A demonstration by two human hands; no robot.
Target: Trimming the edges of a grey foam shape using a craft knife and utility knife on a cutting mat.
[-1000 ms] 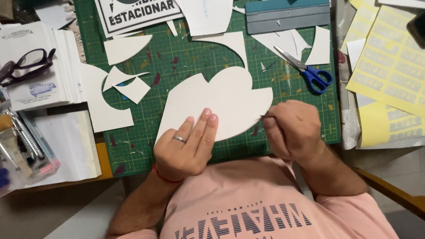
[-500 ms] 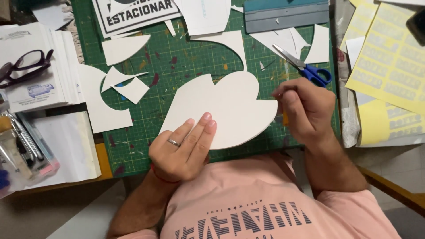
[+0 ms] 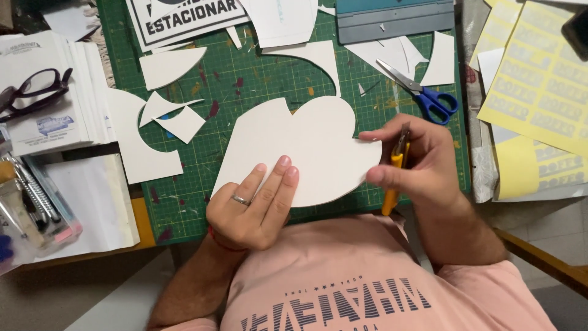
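The large lobed white card cutout (image 3: 306, 150) looked light, stiff and creasable, pinned by the left hand (image 3: 254, 205)'s flat, together fingers, while the right hand (image 3: 416, 162) clamped a yellow utility knife (image 3: 395, 175) beside its edge.

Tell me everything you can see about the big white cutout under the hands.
The white cutout looks like thin, matte card with smooth curved edges, two rounded lobes at its top and a notch between them. It lies flat on the green cutting mat, its near edge close to the mat's front border. The left hand presses fingers on its lower part; the right hand, holding a yellow knife, touches its right edge.
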